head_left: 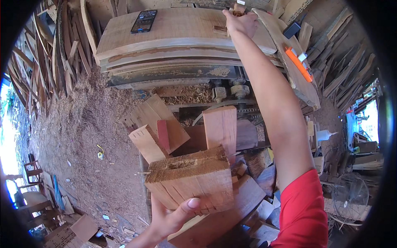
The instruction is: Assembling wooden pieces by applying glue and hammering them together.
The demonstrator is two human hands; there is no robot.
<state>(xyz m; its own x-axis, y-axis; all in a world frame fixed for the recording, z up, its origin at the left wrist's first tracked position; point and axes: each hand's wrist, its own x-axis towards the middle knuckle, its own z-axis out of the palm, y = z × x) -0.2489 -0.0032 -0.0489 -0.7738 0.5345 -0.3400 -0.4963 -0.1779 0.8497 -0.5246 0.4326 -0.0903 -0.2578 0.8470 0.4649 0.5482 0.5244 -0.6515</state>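
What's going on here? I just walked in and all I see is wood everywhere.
A person in a red sleeve stands in a woodworking shop. The left hand grips a thick wooden block from below, a slot cut in its top. The right hand reaches out to a small wood piece on a stack of planks, where a phone lies. Offcuts and sawdust cover the ground.
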